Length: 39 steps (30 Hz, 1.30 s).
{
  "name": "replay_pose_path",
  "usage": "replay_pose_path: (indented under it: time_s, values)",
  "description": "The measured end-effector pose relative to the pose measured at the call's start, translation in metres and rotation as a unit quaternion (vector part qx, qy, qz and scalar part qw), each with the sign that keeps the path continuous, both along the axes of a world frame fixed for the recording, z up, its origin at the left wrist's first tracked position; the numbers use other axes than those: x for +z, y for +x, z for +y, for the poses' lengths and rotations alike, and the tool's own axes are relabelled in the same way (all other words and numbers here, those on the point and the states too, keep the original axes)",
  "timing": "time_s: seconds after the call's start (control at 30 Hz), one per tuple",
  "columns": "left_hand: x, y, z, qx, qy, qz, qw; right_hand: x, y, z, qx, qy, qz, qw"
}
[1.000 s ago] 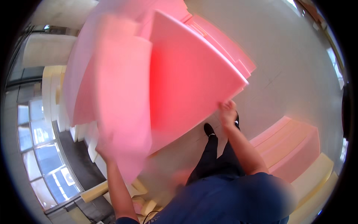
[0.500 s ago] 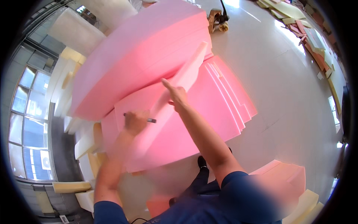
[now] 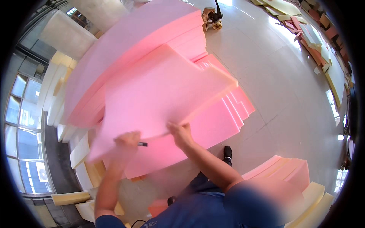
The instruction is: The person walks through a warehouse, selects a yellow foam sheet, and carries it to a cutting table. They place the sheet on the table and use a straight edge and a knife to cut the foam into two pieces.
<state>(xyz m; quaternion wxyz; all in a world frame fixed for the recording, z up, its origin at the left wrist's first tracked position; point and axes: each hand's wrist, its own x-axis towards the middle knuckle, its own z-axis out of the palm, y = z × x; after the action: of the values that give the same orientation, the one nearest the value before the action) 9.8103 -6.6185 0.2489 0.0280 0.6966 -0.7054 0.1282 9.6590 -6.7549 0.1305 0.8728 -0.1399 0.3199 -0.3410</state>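
A thin pink foam sheet (image 3: 152, 91) hangs bent above a stack of pink foam sheets (image 3: 216, 121). My right hand (image 3: 181, 135) is closed on the near edge of the raised sheet. Left of it, my left hand (image 3: 127, 140), a little blurred, is closed at the same edge with a short dark marker-like stick (image 3: 142, 144) poking out of the fist. How the left fingers meet the foam is hidden. Behind the raised sheet rises a taller pink foam block (image 3: 137, 28).
A pallet jack (image 3: 213, 19) stands beyond the tall block. Pale foam slabs (image 3: 57, 85) lean along the left by the windows. Foam offcuts (image 3: 304, 34) are heaped at the far right. Pink foam pieces (image 3: 285, 169) lie near my right side, on the grey floor (image 3: 273, 98).
The foam sheet, earlier folded up in a narrow ridge, now spreads wide and drapes over the stack. Both hands have come nearer to me; the right hand, earlier pointing outward, now grips the edge.
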Motion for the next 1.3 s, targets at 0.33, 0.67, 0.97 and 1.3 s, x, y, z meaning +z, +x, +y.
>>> replay_pose_path:
  time_s: [0.33, 0.67, 0.97, 1.3]
  values:
    - [-0.288, -0.035, 0.095, 0.239, 0.289, 0.117, 0.92, -0.261, -0.014, 0.083, 0.152, 0.105, 0.259, 0.948]
    - [-0.328, -0.145, 0.14, 0.359, 0.198, 0.492, 0.768, -0.22, -0.047, 0.108, 0.515, -0.041, 0.268, 0.813]
    - [-0.216, -0.135, 0.109, 0.394, 0.136, 0.549, 0.725, -0.116, -0.053, 0.1, 0.557, -0.377, 0.26, 0.693]
    - [-0.149, -0.198, 0.064, 0.35, -0.014, 0.524, 0.776, -0.083, -0.113, -0.008, 0.492, -0.21, 0.171, 0.827]
